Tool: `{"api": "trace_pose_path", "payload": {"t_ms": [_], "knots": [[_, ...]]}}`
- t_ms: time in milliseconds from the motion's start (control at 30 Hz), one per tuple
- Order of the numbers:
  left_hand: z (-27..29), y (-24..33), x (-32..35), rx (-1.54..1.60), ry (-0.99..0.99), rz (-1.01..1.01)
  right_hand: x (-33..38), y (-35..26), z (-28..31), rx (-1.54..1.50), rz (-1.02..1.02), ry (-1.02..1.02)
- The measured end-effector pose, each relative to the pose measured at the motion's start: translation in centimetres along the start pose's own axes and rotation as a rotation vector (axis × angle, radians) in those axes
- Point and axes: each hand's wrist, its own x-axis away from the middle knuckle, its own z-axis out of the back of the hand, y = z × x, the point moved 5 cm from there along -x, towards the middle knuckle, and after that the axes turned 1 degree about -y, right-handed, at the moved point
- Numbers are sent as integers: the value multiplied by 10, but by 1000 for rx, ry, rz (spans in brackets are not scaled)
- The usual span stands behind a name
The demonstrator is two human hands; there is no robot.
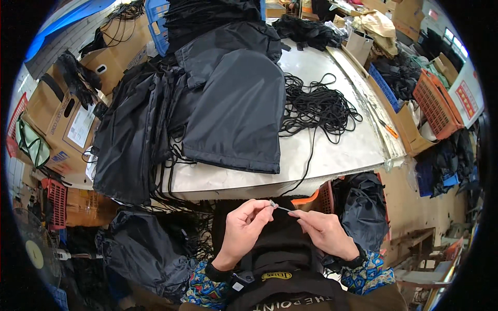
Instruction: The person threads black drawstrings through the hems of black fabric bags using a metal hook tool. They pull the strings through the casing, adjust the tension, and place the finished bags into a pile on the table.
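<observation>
My left hand (245,228) and my right hand (322,229) meet just below the table's front edge, over my lap. Between the fingertips of both hands is a thin metal pin or threading tool (278,207), pinched at its left end by my left hand and at its right end by my right hand. A black cord (307,166) runs down off the table toward my hands. It comes from a loose tangle of black cords (316,106) on the white table (332,155). A stack of black fabric bags (233,103) lies on the table beside the tangle.
More black bags (129,140) hang over the table's left edge, and another heap (145,249) lies low at my left. Cardboard boxes (67,124) stand at left. Orange crates (436,103) and a blue crate (386,88) sit at right. A black bundle (363,207) rests under the table.
</observation>
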Motion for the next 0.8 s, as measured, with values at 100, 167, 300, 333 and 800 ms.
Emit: {"api": "trace_pose_path", "payload": {"t_ms": [100,167,300,333,800], "knots": [[3,-1,0,-6,16,-17,2,-1,3,-41,-16,31],[5,0,1,-49,11,-15,3,1,1,-8,-16,-5],[5,0,1,-57,9,-40,2,-3,2,40,4,-42],[5,-1,2,-37,15,-14,2,-3,2,62,14,-41],[12,1,-6,289,102,130,-5,-10,-6,343,245,19]]}}
